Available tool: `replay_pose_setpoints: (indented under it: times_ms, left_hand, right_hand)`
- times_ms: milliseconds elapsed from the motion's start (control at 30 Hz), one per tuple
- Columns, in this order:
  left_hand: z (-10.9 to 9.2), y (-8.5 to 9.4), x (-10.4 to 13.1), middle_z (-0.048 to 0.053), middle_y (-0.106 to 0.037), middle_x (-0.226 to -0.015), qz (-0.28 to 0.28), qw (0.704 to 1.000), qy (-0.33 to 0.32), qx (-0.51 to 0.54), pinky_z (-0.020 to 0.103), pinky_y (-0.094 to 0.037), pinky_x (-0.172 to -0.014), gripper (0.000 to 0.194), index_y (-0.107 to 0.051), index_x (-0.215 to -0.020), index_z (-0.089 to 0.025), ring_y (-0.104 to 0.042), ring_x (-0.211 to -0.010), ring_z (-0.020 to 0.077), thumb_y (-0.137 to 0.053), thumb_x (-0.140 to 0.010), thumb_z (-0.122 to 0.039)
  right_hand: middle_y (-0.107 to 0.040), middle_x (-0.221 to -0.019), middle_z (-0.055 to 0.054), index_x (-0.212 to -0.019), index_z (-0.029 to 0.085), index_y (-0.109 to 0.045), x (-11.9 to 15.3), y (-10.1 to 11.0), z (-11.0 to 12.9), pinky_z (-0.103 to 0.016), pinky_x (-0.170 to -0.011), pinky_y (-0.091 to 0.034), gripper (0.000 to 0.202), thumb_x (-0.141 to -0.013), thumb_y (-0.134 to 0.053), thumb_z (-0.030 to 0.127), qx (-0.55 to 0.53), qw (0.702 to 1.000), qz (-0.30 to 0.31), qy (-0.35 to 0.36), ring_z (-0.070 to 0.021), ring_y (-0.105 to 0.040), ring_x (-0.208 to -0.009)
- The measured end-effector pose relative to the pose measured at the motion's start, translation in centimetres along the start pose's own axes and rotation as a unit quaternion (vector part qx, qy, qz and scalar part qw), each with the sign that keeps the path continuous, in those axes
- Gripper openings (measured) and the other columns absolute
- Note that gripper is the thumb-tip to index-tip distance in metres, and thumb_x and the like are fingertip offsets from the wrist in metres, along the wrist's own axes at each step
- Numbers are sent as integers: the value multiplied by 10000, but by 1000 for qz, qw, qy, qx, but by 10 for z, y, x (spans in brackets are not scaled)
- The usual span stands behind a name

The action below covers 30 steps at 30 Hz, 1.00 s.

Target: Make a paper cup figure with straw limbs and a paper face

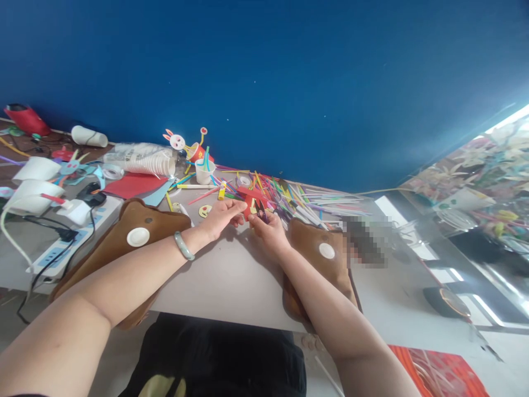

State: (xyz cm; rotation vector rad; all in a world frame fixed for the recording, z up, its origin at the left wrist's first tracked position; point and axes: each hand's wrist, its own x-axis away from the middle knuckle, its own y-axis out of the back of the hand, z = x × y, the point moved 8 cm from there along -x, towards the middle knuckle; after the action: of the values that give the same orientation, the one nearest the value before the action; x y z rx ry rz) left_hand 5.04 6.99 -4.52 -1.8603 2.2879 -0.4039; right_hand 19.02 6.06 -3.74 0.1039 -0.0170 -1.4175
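Above the middle of the table, my left hand [225,219] is closed, pinching the edge of a small red paper piece [249,199]. Close beside it, my right hand [271,232] is closed around small dark scissors [260,209], whose blades point up and away, next to the red paper. Whether the right fingers also touch the paper is hidden. Just past my left hand lie a round yellow face cut-out [204,211] and a small yellow-labelled tube [222,191].
Brown cushions [165,220] lie under both forearms. Many colourful straws [297,196] spread along the blue wall [264,82]. On the left are a power strip [78,237] with cables, stacked paper cups [151,164] and red paper sheets [134,186]. A decorated rabbit cup [196,151] stands behind.
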Motion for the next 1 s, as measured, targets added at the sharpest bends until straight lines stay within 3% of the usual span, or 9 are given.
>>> replay_pose_setpoints:
  times_ms: [167, 300, 400, 500, 567, 767, 1000]
  left_hand:
    - [2, -2, 0, 11, -634, -621, 14, 1000, -8, -4, 238, -376, -523, 320, -674, -750, -146, -550, -554, 101, -798, -712, -439]
    - [2, 0, -3, 7, -638, -647, 16, 1000, -9, -16, 238, -321, -496, 271, -698, -795, -158, -506, -533, 90, -777, -720, -405]
    - [-1, 4, -4, -10, -606, -612, -1, 999, -11, -40, 240, -330, -516, 242, -686, -776, -159, -457, -519, 81, -759, -714, -381]
    - [-3, 6, -3, -16, -594, -598, -12, 996, -16, -88, 239, -326, -522, 248, -673, -757, -165, -442, -520, 83, -726, -738, -406]
    - [-4, 5, -3, -12, -600, -618, -2, 992, -27, -125, 239, -322, -528, 263, -677, -754, -165, -450, -534, 86, -699, -769, -426]
    - [-6, 4, -1, -7, -582, -614, 12, 980, -52, -194, 245, -325, -551, 266, -702, -758, -149, -448, -553, 93, -656, -811, -407]
    - [-2, 4, -2, -9, -562, -582, 16, 983, -43, -179, 239, -308, -532, 277, -692, -709, -148, -426, -529, 89, -666, -801, -408]
  right_hand:
    - [-456, -516, 51, -633, 197, -586, 2, -1, 0, -240, -441, -246, 371, -750, -749, 509, 3, 1000, -4, -9, -79, -325, -463]
    - [-506, -561, 42, -635, 194, -580, 0, 0, 4, -244, -487, -303, 381, -749, -745, 518, 64, 998, 19, 1, -85, -373, -494]
    - [-492, -559, 32, -636, 185, -611, -5, 6, 9, -257, -537, -324, 479, -787, -666, 636, 110, 993, 20, 26, -100, -406, -533]
    - [-425, -521, 39, -685, 167, -674, -9, 13, 8, -272, -542, -301, 641, -846, -495, 761, 131, 991, 14, 17, -99, -356, -508]
    - [-397, -515, 43, -691, 157, -689, -10, 16, 7, -276, -541, -281, 688, -835, -476, 796, 153, 988, 18, 8, -97, -330, -502]
    - [-405, -551, 31, -695, 155, -710, -9, 14, 14, -278, -555, -259, 659, -804, -543, 784, 186, 981, 54, 26, -106, -338, -544]
    - [-453, -588, 17, -741, 146, -753, -9, 13, 15, -269, -564, -274, 614, -808, -589, 734, 174, 983, 58, 24, -108, -354, -581]
